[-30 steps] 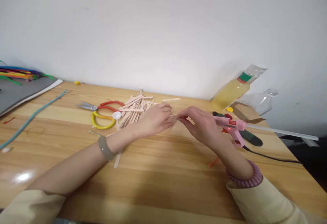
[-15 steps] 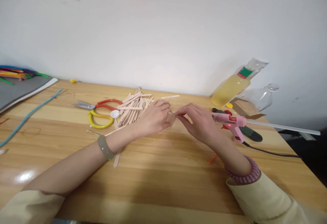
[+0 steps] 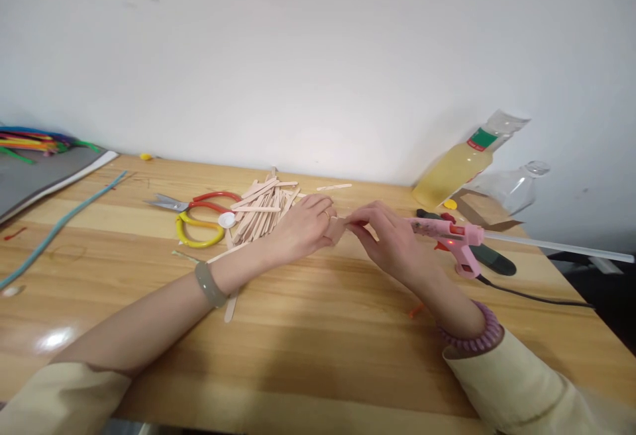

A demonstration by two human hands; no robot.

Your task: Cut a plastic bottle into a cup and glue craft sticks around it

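Observation:
My left hand (image 3: pixel 304 226) and my right hand (image 3: pixel 387 240) meet above the middle of the wooden table. Between their fingertips is a small pale piece of craft stick (image 3: pixel 338 229), mostly covered by my left fingers. My right thumb and fingers pinch its right end. Behind my left hand and wrist lies a loose pile of craft sticks (image 3: pixel 258 206). One more stick (image 3: pixel 231 308) pokes out below my left wrist. Just beyond my right hand rests a pink glue gun (image 3: pixel 462 240) with a red light and a long clear glue stick (image 3: pixel 556 247).
Scissors (image 3: pixel 199 220) with red and yellow handles lie left of the pile, beside a white cap (image 3: pixel 226 220). A yellow bottle (image 3: pixel 452 173) and a clear bottle (image 3: pixel 517 190) lean at the back right. Pipe cleaners (image 3: pixel 34 140) and a blue cord (image 3: pixel 64 220) are at left.
The view has shifted slightly, so most things sit a little further right. My fingertips have drawn slightly apart, and more of the pale piece shows between them.

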